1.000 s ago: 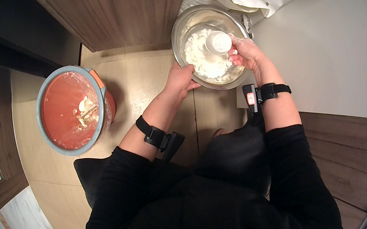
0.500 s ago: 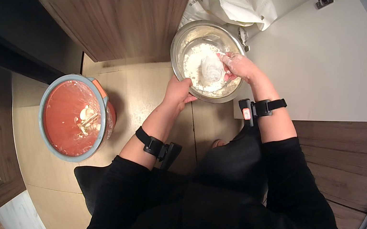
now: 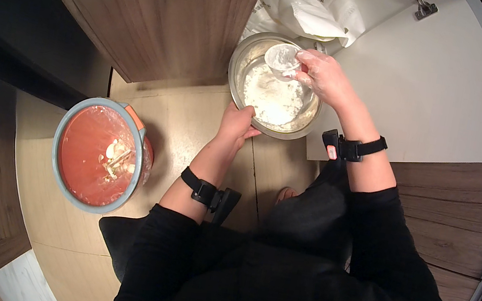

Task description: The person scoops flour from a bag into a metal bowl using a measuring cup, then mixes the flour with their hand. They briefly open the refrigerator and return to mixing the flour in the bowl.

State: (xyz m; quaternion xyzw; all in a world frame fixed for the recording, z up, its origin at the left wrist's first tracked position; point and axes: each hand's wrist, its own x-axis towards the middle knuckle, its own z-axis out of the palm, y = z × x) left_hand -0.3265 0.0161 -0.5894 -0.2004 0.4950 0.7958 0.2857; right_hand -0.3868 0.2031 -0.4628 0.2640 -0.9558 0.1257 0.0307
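Stainless bowl [image 3: 241, 64] was right in front of the person, white powder [image 3: 272, 95] heaped inside, crumpled plastic bags [image 3: 314, 16] just past its far rim. Left hand [image 3: 236, 124] was gripping the bowl's near-left edge. Right hand [image 3: 323, 78] was pinching a small clear cup [image 3: 282, 58], pretty dusty, over the bowl's far part. Red bin [image 3: 85, 150] stood well left of the bowl, some pale scraps [image 3: 118, 162] in it. Couldn't tell what the bowl rested on tbh.

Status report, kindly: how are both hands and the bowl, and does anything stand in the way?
Left hand gripping rim of metal bowl. Right hand holding small cup above white powder in bowl. Nothing seen between cup and powder.
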